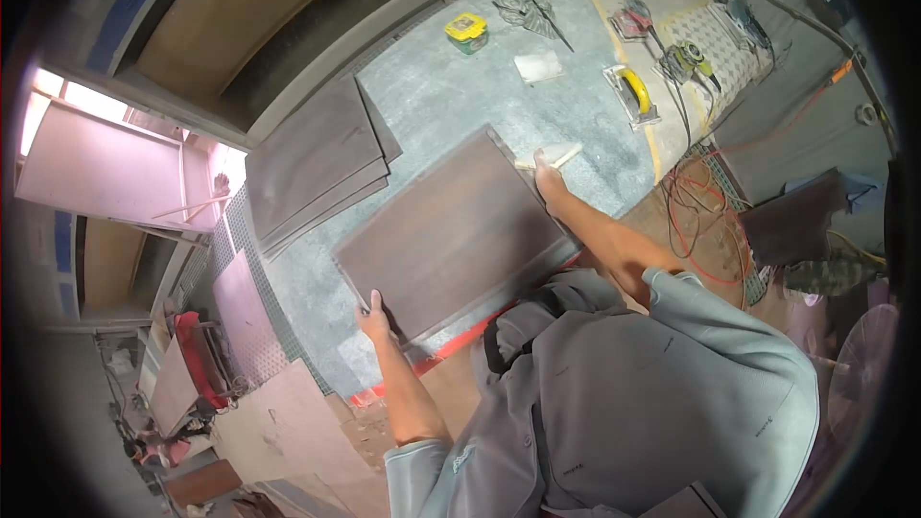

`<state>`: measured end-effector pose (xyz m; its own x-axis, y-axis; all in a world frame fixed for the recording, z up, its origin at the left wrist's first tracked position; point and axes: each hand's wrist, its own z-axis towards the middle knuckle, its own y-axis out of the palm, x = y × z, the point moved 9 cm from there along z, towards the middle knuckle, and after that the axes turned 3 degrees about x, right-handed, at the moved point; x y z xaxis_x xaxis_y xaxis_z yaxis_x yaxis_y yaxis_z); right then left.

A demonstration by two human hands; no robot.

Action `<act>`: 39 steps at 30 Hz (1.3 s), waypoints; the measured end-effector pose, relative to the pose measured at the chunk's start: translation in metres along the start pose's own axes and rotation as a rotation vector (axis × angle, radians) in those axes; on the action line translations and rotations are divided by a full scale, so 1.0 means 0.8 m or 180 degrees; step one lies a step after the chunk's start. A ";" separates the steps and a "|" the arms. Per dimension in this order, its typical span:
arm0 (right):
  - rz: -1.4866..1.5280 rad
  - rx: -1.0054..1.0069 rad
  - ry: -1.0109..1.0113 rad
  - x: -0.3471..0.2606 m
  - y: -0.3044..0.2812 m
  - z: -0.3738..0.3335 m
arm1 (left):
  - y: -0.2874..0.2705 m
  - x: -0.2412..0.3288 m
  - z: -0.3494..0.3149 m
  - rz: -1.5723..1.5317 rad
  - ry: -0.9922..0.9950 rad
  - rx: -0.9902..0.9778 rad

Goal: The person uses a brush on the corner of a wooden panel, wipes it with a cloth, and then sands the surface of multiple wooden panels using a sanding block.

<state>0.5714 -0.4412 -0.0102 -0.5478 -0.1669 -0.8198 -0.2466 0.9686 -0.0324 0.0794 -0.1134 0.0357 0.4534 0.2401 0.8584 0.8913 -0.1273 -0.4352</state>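
A brown rectangular panel (451,235) with a wood-like face lies across the near part of the grey-blue worktable, its near edge close to my body. My left hand (374,318) is closed on the panel's near left corner, thumb up at the edge and the other fingers mostly hidden. At the opposite, right end, my right hand (551,182) is closed around a thin, cream-coloured flat pad (562,157) beside the panel's edge. I cannot tell whether that hand also touches the panel.
Several similar brown panels (312,153) are stacked at the left of the worktable (422,67). Farther back stand a yellow-lidded tub (467,31), a crumpled grey cloth (530,14) and a white sheet (539,68). A yellow-handled sander (633,94) and corded power tools (686,62) lie at right.
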 end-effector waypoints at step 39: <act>-0.3100 -0.0574 -0.3237 -0.285 0.038 0.072 | 0.208 0.179 -0.154 0.0753 0.1581 -0.0807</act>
<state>0.7350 -0.3629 0.1427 0.6835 -0.4652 -0.5626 -0.3253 0.4958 -0.8052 0.2919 -0.2188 0.1197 0.5282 -0.2930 0.7970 0.7099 -0.3625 -0.6038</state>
